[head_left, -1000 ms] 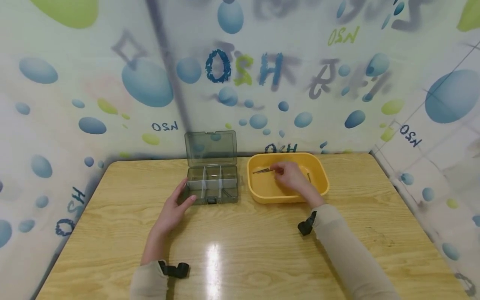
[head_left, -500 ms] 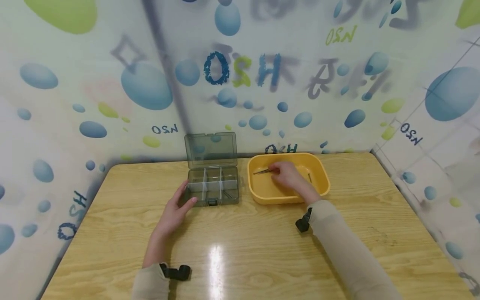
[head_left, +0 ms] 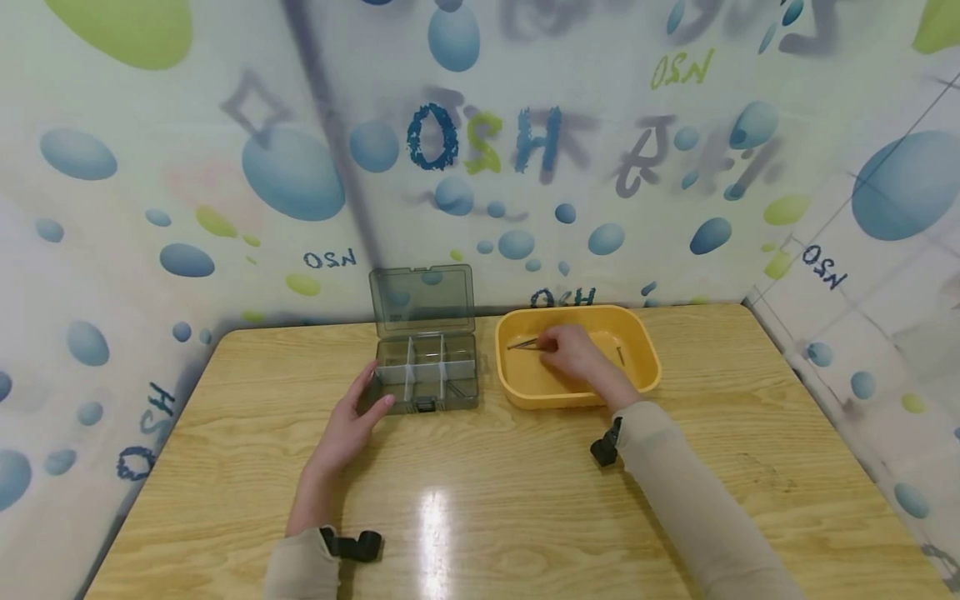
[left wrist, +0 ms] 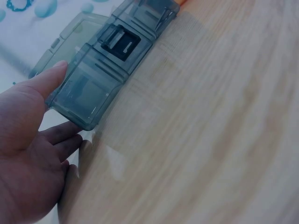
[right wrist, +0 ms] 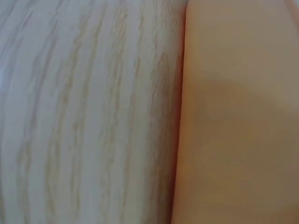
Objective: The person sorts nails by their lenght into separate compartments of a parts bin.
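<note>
In the head view my left hand holds the left front corner of a grey translucent compartment box, its lid standing up. The left wrist view shows the thumb over the box's front and the other fingers by its end. Inside the yellow tray, my right hand pinches at thin metal screws, their tips pointing left; its fingertips are partly hidden. Another screw lies at the tray's right. A thin metal piece rests in the box's front right compartment.
Both containers stand near the back edge of the wooden table, side by side with a narrow gap. A patterned wall covering rises right behind them. The right wrist view shows only tabletop and the tray's outer wall.
The view has tilted slightly. My right fingers have shifted a little within the tray, and the screws at them now look spread further apart. My left hand stays at the box.
</note>
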A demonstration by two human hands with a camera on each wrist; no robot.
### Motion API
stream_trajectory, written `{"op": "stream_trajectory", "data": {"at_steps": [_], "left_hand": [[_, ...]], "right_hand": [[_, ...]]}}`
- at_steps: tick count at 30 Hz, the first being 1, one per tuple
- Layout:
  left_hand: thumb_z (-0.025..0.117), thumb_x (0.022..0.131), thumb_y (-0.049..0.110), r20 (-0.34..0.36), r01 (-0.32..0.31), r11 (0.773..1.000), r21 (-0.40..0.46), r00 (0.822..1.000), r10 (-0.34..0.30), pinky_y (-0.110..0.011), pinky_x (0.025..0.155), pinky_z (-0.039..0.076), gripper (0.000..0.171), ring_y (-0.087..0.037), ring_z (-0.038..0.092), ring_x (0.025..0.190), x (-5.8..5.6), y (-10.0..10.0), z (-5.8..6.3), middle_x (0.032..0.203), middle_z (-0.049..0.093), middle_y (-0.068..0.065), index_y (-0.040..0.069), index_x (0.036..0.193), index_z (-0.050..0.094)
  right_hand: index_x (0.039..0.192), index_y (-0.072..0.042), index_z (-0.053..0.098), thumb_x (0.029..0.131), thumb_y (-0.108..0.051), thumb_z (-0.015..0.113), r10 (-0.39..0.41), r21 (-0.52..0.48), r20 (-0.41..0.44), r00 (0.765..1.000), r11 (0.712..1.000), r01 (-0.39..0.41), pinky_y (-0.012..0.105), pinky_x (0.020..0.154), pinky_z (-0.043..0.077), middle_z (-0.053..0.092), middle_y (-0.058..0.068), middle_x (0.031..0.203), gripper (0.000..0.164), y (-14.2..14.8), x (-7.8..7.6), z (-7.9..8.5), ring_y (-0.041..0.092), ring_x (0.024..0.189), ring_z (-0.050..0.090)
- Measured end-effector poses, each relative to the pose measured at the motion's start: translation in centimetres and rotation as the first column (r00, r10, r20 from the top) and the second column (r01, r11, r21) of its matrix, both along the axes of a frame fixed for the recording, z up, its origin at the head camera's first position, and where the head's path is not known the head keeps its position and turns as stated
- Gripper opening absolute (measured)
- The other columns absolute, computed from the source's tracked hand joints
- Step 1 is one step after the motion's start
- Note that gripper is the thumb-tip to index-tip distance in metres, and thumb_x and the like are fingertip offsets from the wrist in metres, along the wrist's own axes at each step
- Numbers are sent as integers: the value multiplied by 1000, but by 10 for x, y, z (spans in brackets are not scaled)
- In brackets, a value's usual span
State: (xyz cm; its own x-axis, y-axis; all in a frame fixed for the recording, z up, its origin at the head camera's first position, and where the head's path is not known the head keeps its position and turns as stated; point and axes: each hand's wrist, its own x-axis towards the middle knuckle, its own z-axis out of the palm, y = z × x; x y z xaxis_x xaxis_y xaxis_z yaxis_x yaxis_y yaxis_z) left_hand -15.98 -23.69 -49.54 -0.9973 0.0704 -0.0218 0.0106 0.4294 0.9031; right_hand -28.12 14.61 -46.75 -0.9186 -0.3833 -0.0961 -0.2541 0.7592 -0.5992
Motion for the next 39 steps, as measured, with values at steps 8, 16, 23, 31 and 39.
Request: {"op": "stream_trajectory", "data": {"at_steps": [8,16,23,31,39], "left_hand": [[60,106,32,-4,3,1000,-21,1000,-4,-60,121,14,71,-41,17,153,-2,-1,-3,166,23,-24,13,164,24],[59,106,32,4,0,1000,-14,1000,0,-59,121,13,71,-39,17,154,-2,-2,-1,166,22,-23,14,164,24],[59,106,32,7,-1,1000,-14,1000,1,-59,121,13,70,-40,17,153,-1,0,0,166,23,-23,14,164,24],[59,107,32,8,-1,1000,-26,1000,2,-60,121,13,70,-40,17,153,0,0,0,166,23,-23,14,164,24],[59,107,32,6,-3,1000,-25,1000,3,-60,121,13,70,-40,18,153,1,1,1,165,23,-24,14,164,24]], "right_hand": [[112,1,75,95,-3,71,71,36,-34,997,997,-70,42,92,53,72,11,104,17,-3,-1,-1,25,96,63],[108,-2,78,95,-1,70,118,101,-95,989,989,-108,42,94,53,74,9,104,16,-3,-3,-3,24,98,65],[104,-4,79,95,-5,71,131,130,-120,984,985,-115,42,92,53,74,7,100,12,-3,-1,-2,25,96,65],[104,-4,80,94,-4,71,145,161,-130,981,979,-123,43,95,52,75,7,102,14,-3,-2,-2,26,99,66],[106,-4,80,93,-4,69,139,183,-99,985,976,-120,42,94,53,75,8,103,17,-3,-2,2,26,99,65]]}}
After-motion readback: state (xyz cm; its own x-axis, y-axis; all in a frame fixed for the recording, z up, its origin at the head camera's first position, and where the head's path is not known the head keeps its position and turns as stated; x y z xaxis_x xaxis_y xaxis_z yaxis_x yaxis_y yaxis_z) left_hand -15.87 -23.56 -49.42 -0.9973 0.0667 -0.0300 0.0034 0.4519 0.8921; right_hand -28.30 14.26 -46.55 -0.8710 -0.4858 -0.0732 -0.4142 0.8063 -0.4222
